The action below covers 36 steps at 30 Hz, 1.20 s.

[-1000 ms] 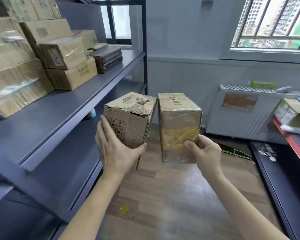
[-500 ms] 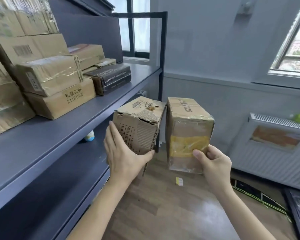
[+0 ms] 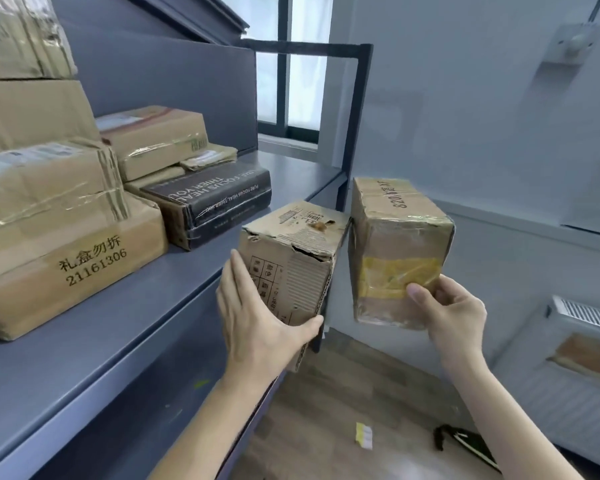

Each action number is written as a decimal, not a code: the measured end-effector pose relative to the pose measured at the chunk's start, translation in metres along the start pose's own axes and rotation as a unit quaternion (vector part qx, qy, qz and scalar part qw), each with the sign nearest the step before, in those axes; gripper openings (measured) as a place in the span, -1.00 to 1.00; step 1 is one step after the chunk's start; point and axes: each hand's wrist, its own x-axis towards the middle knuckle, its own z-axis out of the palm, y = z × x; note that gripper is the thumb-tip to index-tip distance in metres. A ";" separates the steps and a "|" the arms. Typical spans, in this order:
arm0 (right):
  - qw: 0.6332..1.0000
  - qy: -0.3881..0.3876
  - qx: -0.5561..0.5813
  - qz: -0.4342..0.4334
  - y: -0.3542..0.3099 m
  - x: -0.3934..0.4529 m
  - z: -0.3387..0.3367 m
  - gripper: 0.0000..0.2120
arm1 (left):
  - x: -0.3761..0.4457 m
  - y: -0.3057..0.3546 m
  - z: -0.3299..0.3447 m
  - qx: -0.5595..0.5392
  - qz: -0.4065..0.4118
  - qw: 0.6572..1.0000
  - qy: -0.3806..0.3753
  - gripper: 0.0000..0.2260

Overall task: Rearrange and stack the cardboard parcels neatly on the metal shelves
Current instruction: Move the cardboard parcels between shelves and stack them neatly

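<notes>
Parcels are mid-carry right now, one in each hand, held up just off the front edge of the metal shelf (image 3: 187, 282). Only the head view to go on: the left hand (image 3: 257, 327) is wrapped around the torn box (image 3: 291, 258), thumb under its corner, and the right hand (image 3: 454, 313) pinches the taped box (image 3: 395, 251) low down, thumb on the yellow tape. The two boxes sit side by side, nearly touching. Looks like the placing step to me. Next move probably means swinging them left onto the bare shelf in front of the black box (image 3: 215, 202) and the stacked parcels (image 3: 66, 237), one at a time.
</notes>
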 end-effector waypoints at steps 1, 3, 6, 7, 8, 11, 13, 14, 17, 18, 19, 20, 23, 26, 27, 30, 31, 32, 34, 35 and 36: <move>1.000 0.000 -0.008 -0.005 0.005 0.013 0.004 -0.78 | 0.006 -0.001 0.005 0.004 0.000 1.000 -0.005 0.24; 1.000 0.004 -0.009 -0.015 0.014 0.037 0.011 -0.69 | 0.012 -0.002 0.015 0.002 -0.002 1.000 -0.013 0.24; 1.000 -0.005 -0.005 -0.020 0.022 0.073 0.024 -0.70 | 0.024 -0.004 0.033 0.005 -0.006 1.000 -0.012 0.23; 0.999 -0.015 -0.007 -0.027 0.025 0.086 0.029 -0.71 | 0.029 -0.004 0.040 0.015 -0.010 1.000 -0.010 0.23; 0.999 -0.026 -0.011 -0.038 0.027 0.100 0.034 -0.73 | 0.033 -0.004 0.047 0.025 -0.015 1.000 -0.008 0.22; 0.996 -0.051 -0.017 -0.064 0.029 0.148 0.050 -0.86 | 0.042 0.001 0.066 0.033 -0.036 0.999 0.001 0.21; 0.995 -0.068 -0.009 -0.076 0.028 0.181 0.060 -0.96 | 0.046 0.007 0.079 0.047 -0.051 0.998 0.010 0.20; 0.993 -0.079 -0.006 -0.082 0.027 0.197 0.065 -0.91 | 0.047 0.011 0.084 0.052 -0.062 0.997 0.013 0.17; 0.988 -0.118 0.004 -0.095 0.024 0.238 0.081 -0.86 | 0.052 0.025 0.094 0.051 -0.096 0.994 0.019 0.14; 0.986 -0.132 0.002 -0.100 0.023 0.249 0.086 -0.84 | 0.053 0.029 0.096 0.053 -0.107 0.993 0.025 0.14; 0.983 -0.147 0.000 -0.110 0.021 0.258 0.092 -0.79 | 0.054 0.032 0.097 0.056 -0.116 0.991 0.029 0.13; 0.979 -0.165 -0.006 -0.122 0.019 0.267 0.098 -0.75 | 0.053 0.036 0.097 0.061 -0.122 0.990 0.030 0.13; 0.954 -0.225 -0.045 -0.190 0.008 0.284 0.118 -0.71 | 0.044 0.042 0.097 0.074 -0.128 0.988 0.038 0.16; 0.917 -0.286 -0.090 -0.263 0.001 0.295 0.144 -0.75 | 0.032 0.044 0.091 0.076 -0.150 0.984 0.056 0.17; 0.901 -0.304 -0.113 -0.288 0.000 0.297 0.154 -0.75 | 0.028 0.044 0.087 0.075 -0.155 0.983 0.060 0.17; 0.846 -0.357 -0.169 -0.358 0.002 0.296 0.183 -0.70 | 0.020 0.044 0.073 0.065 -0.166 0.981 0.076 0.16; 0.834 -0.362 -0.186 -0.373 0.002 0.295 0.192 -0.69 | 0.018 0.045 0.068 0.055 -0.171 0.980 0.082 0.15; 0.825 -0.356 -0.197 -0.393 0.005 0.294 0.201 -0.68 | 0.016 0.044 0.064 0.039 -0.178 0.979 0.090 0.15; 0.818 -0.328 -0.198 -0.429 0.009 0.289 0.215 -0.66 | 0.013 0.041 0.055 -0.004 -0.190 0.976 0.110 0.17; 0.826 -0.310 -0.179 -0.435 0.011 0.284 0.218 -0.68 | 0.010 0.039 0.051 -0.023 -0.191 0.974 0.119 0.17; 0.840 -0.282 -0.141 -0.442 0.013 0.277 0.219 -0.71 | 0.009 0.037 0.048 -0.037 -0.187 0.973 0.127 0.17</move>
